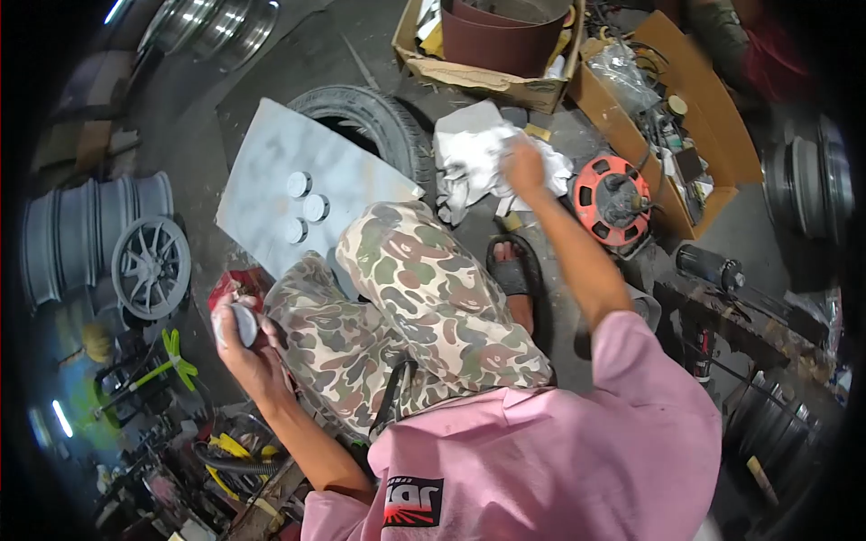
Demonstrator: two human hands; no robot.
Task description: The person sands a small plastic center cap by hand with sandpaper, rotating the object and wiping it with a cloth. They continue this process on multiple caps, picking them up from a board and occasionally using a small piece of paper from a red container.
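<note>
My left hand is closed around a round grey wheel center cap, held beside my left knee. My right hand, a little blurred, is closed on a crumpled white cloth on the floor ahead of me. Three similar caps lie close together on a flat grey board: an upper cap, a middle cap and a lower cap. The board rests partly over a tire, in front of my knees. Something red sits just beyond my left hand.
A red-rimmed reel stands right of the cloth. Behind are a cardboard box with a brown roll and another open box of odds and ends. Grey wheels stand at left. A black cylinder lies at right.
</note>
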